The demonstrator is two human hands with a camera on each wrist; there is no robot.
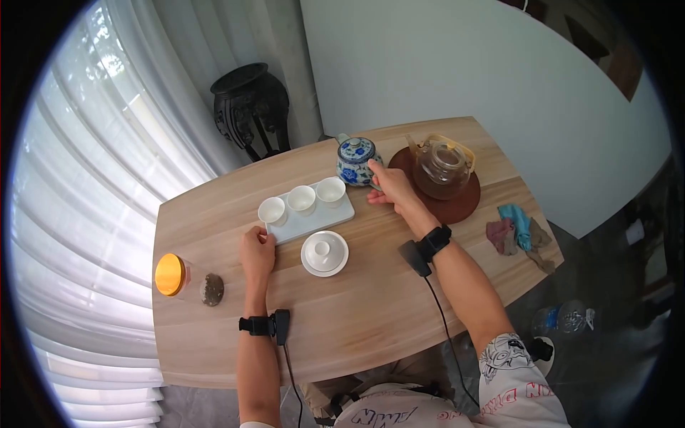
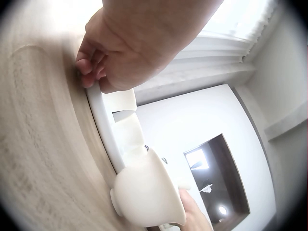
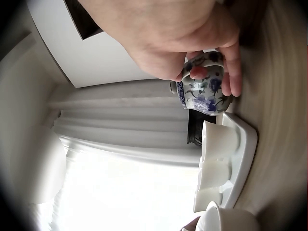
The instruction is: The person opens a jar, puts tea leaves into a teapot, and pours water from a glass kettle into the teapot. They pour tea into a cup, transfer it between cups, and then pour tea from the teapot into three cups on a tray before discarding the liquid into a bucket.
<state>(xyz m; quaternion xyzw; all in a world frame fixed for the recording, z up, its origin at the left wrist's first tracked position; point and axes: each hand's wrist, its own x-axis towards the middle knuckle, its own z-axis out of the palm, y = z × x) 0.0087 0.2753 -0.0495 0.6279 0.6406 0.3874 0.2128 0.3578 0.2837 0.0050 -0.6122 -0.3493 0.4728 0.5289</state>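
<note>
My left hand [image 1: 257,253] holds the near left corner of a white rectangular tray [image 1: 303,227], its fingers curled at the edge. Three small white cups [image 1: 301,200] stand in a row on this tray. My right hand [image 1: 394,190] grips the handle of a blue-and-white floral teapot [image 1: 353,172] beyond the tray's right end. In the right wrist view a finger passes through the handle of the teapot [image 3: 206,98], which has its lid on. Between my arms, just in front of the tray, sits a lidded white gaiwan [image 1: 325,255].
A glass teapot [image 1: 444,171] of dark tea stands on a brown round mat [image 1: 467,205] at the back right. Crumpled cloths [image 1: 521,230] lie at the right edge. On the left are an orange-lidded jar [image 1: 170,275] and a small dark round object [image 1: 212,290].
</note>
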